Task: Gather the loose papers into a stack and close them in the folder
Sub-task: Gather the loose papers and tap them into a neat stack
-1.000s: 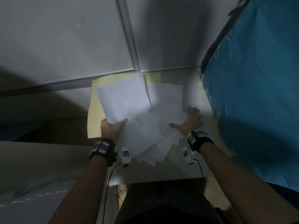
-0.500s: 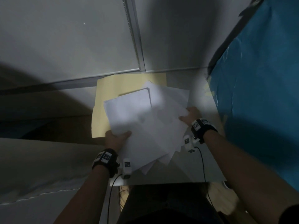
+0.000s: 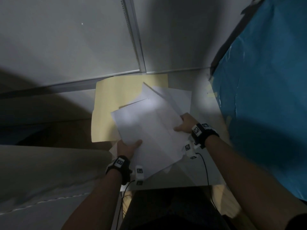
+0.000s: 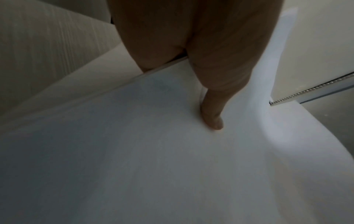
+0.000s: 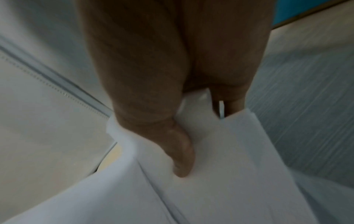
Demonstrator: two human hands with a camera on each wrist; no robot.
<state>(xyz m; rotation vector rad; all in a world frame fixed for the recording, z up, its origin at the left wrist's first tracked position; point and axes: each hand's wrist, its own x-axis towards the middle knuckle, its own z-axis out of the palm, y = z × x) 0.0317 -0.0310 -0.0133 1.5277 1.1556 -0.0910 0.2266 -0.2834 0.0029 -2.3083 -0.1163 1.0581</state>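
Several white papers point(image 3: 152, 130) form a loose, fanned bundle lifted between my two hands above the small table. My left hand point(image 3: 127, 145) grips the bundle's near left edge, thumb point(image 4: 212, 119) lying on the top sheet point(image 4: 153, 151). At the right edge my right hand point(image 3: 184, 123) pinches the papers point(image 5: 220, 174), thumb point(image 5: 182, 159) on top and the fingers hidden underneath. A yellow folder point(image 3: 114, 100) lies open and flat on the table behind and to the left, partly covered by the sheets.
A grey wall with a metal strip point(image 3: 132, 34) rises behind the table. A blue panel point(image 3: 265, 88) stands close on the right. A beige cushioned surface point(image 3: 49, 171) lies left of the table. Cables point(image 3: 206, 171) hang from both wrists.
The spread papers have been drawn together and lifted. My right hand moved from lying flat on them to pinching their right edge. More of the folder shows.
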